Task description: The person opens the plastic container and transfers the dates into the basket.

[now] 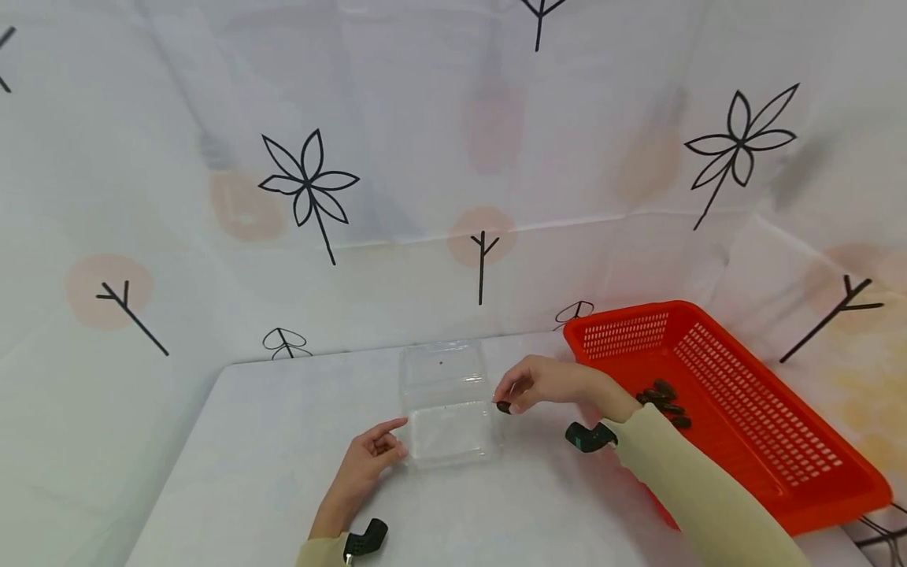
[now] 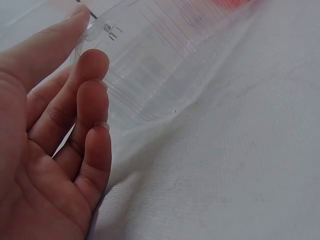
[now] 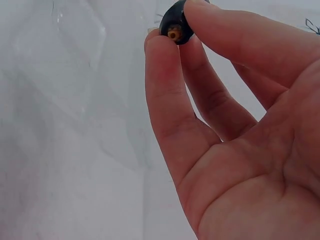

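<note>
A clear plastic clamshell box (image 1: 449, 431) lies with its lid (image 1: 441, 368) folded back. At the box's left edge is my left hand (image 1: 364, 465), its fingers bent; in the left wrist view the box's rim (image 2: 102, 31) runs between the thumb tip and the fingertips. My right hand (image 1: 542, 384) is just past the box's right side, above the table. Its thumb and fingertips pinch a small glossy dark oval piece (image 3: 175, 22) with an orange-tan spot at one end. More dark oval pieces (image 1: 664, 398) are grouped in the red plastic basket (image 1: 716, 465).
The red basket, with slotted sides, stands on the right under my right forearm. A white cloth covers the table (image 1: 283, 457), and a white patterned fabric (image 1: 397, 197) hangs behind it. Each wrist carries a small black camera (image 1: 590, 437).
</note>
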Demonstrator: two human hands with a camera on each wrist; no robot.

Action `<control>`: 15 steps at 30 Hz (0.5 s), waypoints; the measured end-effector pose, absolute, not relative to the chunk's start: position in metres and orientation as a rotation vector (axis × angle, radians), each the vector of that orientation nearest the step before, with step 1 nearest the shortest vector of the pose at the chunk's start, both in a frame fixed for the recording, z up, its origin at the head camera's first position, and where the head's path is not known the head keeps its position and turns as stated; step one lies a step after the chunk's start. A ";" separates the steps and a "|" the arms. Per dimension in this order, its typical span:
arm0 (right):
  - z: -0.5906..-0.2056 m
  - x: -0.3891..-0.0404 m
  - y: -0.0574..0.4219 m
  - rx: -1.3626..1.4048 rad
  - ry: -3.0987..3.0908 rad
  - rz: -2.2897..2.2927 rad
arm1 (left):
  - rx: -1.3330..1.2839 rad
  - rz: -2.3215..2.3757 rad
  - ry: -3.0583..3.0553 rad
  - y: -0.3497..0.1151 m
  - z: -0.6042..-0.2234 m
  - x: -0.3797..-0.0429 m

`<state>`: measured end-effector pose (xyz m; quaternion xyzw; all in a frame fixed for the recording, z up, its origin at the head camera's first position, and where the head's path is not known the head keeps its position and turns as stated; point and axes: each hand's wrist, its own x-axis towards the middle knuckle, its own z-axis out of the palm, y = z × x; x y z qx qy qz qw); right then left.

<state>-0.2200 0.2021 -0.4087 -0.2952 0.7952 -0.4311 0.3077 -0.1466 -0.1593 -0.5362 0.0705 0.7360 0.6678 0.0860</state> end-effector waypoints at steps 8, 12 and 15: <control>-0.399 -0.210 0.254 -0.660 2.215 -1.227 | 0.207 1.981 2.194 -0.158 -0.534 -0.147; -0.398 -0.203 0.281 -0.637 2.240 -1.292 | 0.213 1.974 2.217 -0.158 -0.535 -0.147; -0.398 -0.196 0.300 -0.593 2.268 -1.302 | 0.215 1.978 2.222 -0.159 -0.537 -0.147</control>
